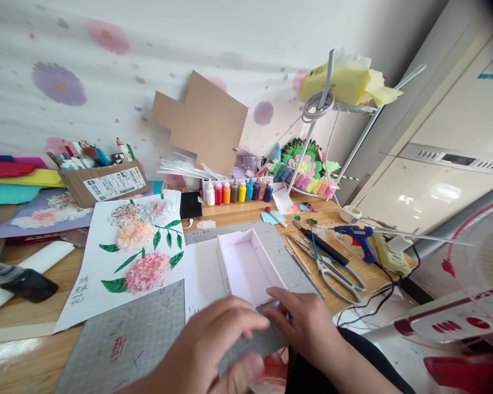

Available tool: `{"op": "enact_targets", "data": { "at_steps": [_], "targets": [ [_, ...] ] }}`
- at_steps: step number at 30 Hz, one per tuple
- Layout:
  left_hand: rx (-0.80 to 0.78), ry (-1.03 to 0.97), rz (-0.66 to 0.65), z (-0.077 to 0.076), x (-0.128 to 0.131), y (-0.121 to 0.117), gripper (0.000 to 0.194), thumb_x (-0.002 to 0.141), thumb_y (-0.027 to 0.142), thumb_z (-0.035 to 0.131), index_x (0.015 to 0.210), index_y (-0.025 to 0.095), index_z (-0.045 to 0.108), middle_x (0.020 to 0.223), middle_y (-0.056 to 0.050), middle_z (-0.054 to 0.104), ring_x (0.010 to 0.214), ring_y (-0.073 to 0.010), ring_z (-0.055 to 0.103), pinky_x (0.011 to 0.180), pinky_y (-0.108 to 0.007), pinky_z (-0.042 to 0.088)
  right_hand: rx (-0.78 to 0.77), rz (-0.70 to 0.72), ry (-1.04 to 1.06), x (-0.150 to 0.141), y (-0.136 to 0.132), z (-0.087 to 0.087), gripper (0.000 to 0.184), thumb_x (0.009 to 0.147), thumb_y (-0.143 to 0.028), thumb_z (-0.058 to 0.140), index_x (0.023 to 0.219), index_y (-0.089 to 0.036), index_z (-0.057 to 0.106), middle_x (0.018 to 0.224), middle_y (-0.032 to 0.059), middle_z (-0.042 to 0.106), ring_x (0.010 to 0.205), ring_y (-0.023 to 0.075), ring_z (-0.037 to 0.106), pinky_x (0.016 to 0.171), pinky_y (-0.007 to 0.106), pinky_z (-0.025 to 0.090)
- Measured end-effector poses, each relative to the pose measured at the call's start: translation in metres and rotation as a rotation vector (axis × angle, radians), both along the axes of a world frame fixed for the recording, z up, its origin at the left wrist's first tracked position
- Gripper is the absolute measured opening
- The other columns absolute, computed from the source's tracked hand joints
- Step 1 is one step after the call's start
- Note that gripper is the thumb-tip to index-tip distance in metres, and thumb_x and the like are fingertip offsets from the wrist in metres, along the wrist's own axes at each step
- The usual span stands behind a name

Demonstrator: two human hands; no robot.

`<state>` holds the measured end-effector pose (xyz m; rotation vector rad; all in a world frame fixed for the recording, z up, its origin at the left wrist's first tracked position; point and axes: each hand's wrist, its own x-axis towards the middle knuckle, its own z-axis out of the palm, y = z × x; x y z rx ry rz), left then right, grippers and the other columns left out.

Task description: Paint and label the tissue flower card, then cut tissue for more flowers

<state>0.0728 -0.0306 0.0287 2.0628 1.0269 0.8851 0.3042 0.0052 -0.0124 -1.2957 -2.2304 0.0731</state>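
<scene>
A shallow white open-topped box [248, 261] lies on a grey cutting mat [135, 328], partly over a white sheet [201, 268]. Just in front of the box's near side, my left hand [217, 342] is slightly blurred, its fingers curved and its thumb held apart; nothing shows in it. My right hand [306, 325] is by the near right corner of the box. Its fingers are bent and parted, with the fingertips at or close to the box's near edge; whether they touch is unclear. My hands cover part of that near edge.
Scissors [334, 276], a black cutter [324, 246] and a blue glue gun [359, 241] lie right. Paint bottles [242, 191] line the back. Left are a flower picture [148, 246], a black bottle [24, 282] and a pen-filled carton [110, 183]. A fan [476, 262] stands far right.
</scene>
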Motion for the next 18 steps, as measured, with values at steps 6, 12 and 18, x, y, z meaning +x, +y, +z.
{"op": "enact_targets", "data": {
  "at_steps": [6,12,18],
  "targets": [
    [0.067,0.276,0.085,-0.028,-0.024,0.04,0.04,0.089,0.031,0.049,0.128,0.032,0.044,0.077,0.003,0.066,0.067,-0.0126,0.062,0.065,-0.023,0.049,-0.081,-0.128,0.118,0.017,0.039,0.029,0.03,0.091,-0.039,0.048,0.103,-0.017,0.064,0.077,0.0042,0.068,0.063,0.0132,0.061,0.059,0.022,0.044],
    [0.081,0.203,0.132,-0.044,-0.032,0.043,0.038,0.089,0.026,0.049,0.126,0.033,0.042,0.079,0.004,0.064,0.068,-0.0104,0.062,0.064,-0.02,0.05,-0.449,-0.122,-0.331,-0.007,0.084,0.041,0.025,0.081,-0.039,0.057,0.067,-0.02,0.063,0.06,0.0007,0.064,0.056,0.0144,0.055,0.051,0.024,0.029],
    [0.102,-0.025,0.375,-0.044,-0.042,0.044,0.03,0.089,0.024,0.048,0.118,0.032,0.049,0.094,0.0,0.063,0.087,-0.0145,0.061,0.078,-0.024,0.051,-0.466,-0.011,-0.364,-0.005,0.101,0.048,0.024,0.082,-0.021,0.051,0.059,-0.018,0.056,0.057,-0.0012,0.057,0.054,0.0103,0.047,0.052,0.023,0.025]
  ]
}}
